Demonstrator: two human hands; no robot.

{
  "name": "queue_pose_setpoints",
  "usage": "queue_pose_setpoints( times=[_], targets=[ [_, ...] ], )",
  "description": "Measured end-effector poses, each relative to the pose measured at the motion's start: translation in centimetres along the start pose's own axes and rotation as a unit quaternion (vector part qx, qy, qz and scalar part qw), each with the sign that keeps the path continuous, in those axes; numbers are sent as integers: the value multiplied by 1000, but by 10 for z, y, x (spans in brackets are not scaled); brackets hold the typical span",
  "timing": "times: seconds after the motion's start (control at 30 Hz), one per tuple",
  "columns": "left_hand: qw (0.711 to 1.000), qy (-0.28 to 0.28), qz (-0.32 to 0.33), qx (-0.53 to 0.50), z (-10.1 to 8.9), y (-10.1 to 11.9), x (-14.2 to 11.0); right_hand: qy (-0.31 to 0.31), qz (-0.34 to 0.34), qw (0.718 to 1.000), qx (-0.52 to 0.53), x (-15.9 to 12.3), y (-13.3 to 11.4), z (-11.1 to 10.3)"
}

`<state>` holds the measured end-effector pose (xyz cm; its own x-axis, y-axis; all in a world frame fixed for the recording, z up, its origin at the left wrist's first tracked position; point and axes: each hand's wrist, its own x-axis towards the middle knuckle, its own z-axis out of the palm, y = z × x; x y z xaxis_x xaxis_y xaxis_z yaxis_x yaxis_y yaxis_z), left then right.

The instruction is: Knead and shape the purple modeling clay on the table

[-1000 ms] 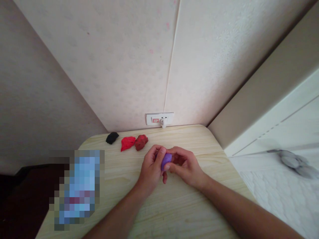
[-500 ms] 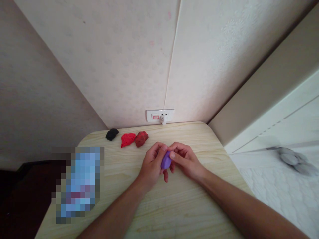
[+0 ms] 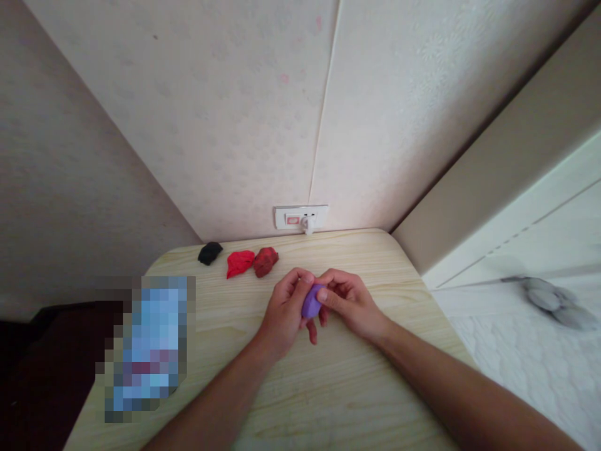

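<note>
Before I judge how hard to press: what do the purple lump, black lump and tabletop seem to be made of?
Purple lump, between the left hand and right hand: probably modelling clay, smooth and matte, softly rounded.
Black lump: perhaps clay too, matte and irregular, but too dark to be sure.
Tabletop: wood or wood-look laminate, pale with streaked grain; cannot tell which.

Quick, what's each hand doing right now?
Left hand: closed, holding the purple lump.
Right hand: closed on the same lump, thumb pressed against it.
</note>
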<state>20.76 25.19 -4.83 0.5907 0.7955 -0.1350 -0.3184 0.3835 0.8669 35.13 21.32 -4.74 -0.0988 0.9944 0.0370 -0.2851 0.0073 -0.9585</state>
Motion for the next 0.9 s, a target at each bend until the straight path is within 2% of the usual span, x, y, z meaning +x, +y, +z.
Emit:
queue_pose_setpoints(
  times=[0.2, 0.43, 0.63, 0.9],
  targets=[
    [1000, -1, -16, -26, 1, 2, -1, -14, 44, 996, 77, 0, 4, -4],
    [1000, 9, -10, -24, 0, 2, -1, -32, 3, 999, 41, 1, 1, 2],
    [999, 26, -3, -21, 1, 2, -1, -25, -6, 999, 47, 1, 4, 4],
    [999, 45, 4, 14, 0, -3, 0, -53, -7, 996, 70, 0, 5, 7]
  ],
)
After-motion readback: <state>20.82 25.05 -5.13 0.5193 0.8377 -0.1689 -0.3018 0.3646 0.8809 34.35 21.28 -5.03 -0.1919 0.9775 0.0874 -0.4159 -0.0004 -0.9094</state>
